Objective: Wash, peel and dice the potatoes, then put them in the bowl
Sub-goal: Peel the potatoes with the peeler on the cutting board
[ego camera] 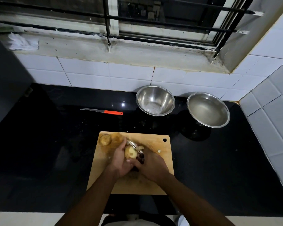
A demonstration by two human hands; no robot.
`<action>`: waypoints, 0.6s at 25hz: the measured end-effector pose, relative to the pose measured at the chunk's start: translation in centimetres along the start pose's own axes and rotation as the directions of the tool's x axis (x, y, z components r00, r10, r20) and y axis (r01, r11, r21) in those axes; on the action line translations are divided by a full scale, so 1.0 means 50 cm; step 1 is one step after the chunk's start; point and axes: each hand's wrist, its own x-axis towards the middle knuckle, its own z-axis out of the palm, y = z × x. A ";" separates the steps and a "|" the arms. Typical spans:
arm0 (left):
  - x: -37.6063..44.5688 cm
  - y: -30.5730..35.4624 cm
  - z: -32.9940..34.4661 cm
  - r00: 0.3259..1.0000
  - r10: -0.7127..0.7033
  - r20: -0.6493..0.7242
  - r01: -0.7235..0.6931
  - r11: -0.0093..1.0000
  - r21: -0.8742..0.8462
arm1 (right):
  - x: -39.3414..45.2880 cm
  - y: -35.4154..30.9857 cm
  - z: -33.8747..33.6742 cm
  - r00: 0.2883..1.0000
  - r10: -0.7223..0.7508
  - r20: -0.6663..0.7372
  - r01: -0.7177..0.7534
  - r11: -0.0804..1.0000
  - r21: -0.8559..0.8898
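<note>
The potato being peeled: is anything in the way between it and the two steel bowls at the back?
Nothing visible blocks it. The potato is held over the cutting board by the left hand, with the right hand working a peeler. Bare black counter lies between the board and both bowls.
</note>
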 end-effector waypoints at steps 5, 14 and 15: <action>-0.008 -0.011 0.011 0.992 -0.001 -0.126 -0.004 0.999 -0.039 | -0.013 -0.010 0.018 0.998 -0.056 -0.022 0.055 0.997 -0.045; 0.021 -0.021 0.021 0.988 0.124 -0.097 -0.134 0.986 -0.100 | -0.026 -0.014 0.050 0.995 -0.071 -0.066 0.057 0.979 -0.195; 0.020 -0.020 0.026 0.985 0.131 -0.109 -0.141 0.986 -0.087 | -0.025 -0.013 0.047 0.995 -0.070 -0.066 0.056 0.980 -0.193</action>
